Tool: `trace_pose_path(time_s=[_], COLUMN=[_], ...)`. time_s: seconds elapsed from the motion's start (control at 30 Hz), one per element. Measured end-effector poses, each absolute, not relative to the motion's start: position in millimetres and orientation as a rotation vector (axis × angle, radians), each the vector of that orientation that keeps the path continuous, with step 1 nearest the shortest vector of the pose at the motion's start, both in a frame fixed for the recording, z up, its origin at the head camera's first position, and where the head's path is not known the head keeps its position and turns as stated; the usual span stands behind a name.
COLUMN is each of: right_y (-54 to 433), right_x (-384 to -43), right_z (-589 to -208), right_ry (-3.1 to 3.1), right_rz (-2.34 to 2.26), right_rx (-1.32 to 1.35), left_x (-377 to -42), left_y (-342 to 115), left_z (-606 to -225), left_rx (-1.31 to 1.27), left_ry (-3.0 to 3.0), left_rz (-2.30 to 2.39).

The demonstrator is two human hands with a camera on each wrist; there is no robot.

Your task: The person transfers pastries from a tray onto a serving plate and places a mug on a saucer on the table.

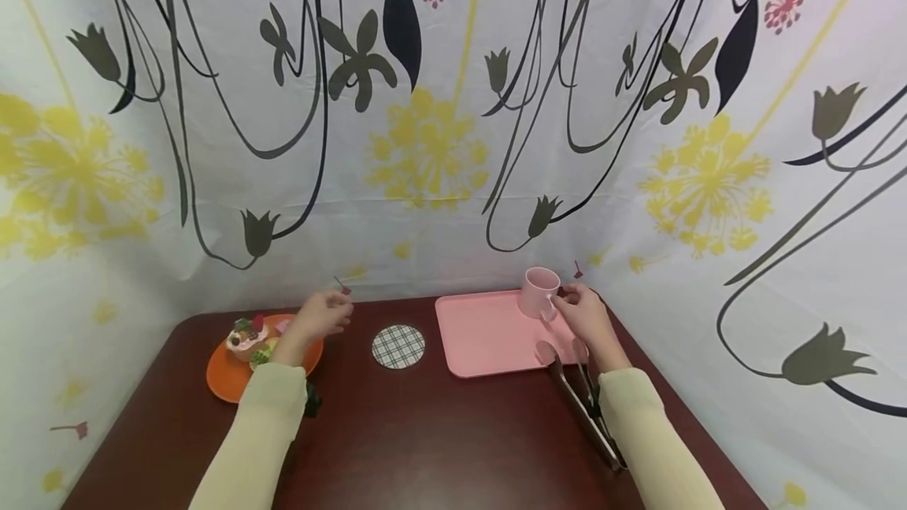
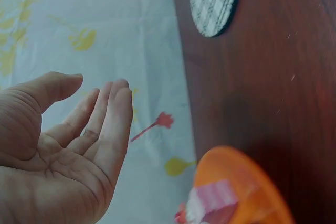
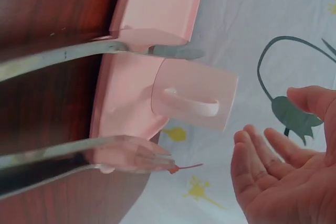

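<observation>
My left hand [image 1: 322,316], palm up with loosely bent fingers, hovers beside the right edge of an orange plate [image 1: 221,384] and holds nothing. On that plate are a cupcake-like dessert [image 1: 247,339], something green [image 1: 262,354] and a pink-and-white striped piece [image 2: 216,195]; my left forearm hides part of it. At the right, a pink mug [image 1: 536,295] stands upright on the back right of a pink tray [image 1: 482,334]. Close to its handle, my right hand [image 1: 583,312] is empty, a gap showing in the right wrist view. Metal tongs [image 1: 577,404] lie spread, tips over the tray's front right.
Between plate and tray lies a round checked coaster [image 1: 398,347]. All of this is on a dark reddish table [image 1: 425,439] with a white flowered cloth [image 1: 453,242] hanging behind and along both sides. The tongs' handles reach toward me beside my right forearm.
</observation>
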State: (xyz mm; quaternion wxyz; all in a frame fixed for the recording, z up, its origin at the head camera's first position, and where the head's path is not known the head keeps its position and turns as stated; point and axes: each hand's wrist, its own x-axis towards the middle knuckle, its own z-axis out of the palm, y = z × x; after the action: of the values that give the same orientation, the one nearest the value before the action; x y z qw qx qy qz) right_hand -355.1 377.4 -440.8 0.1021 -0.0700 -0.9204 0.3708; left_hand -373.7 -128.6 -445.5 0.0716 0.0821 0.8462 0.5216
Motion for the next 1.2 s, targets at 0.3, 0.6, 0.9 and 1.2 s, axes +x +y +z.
trace_pose_path(time_s=[0.3,0.6,0.9,1.2], right_y=[376.9,374.2,376.2,382.1], right_x=[-381.1,-382.8,-396.4,-403.1], right_z=[-452.6,-467.8,-469.8,-474.9], right_ry=[-2.697,-2.762,-2.677,-2.705], right_rz=[1.264,1.300,1.450,1.420], right_rx=[-0.411,-0.404,-0.419,-0.441], left_x=[-397.2,-400.1,-392.2,-395.1], left_y=[-103.9,-93.1,-82.4,-70.9], left_z=[-473.8,-501.8,-497.6,-498.8], left_rx=[0.176,0.021,-0.019,-0.054], left_ry=[2.452,2.376,2.468,2.554], left_rz=[1.580,1.548,1.532,1.363])
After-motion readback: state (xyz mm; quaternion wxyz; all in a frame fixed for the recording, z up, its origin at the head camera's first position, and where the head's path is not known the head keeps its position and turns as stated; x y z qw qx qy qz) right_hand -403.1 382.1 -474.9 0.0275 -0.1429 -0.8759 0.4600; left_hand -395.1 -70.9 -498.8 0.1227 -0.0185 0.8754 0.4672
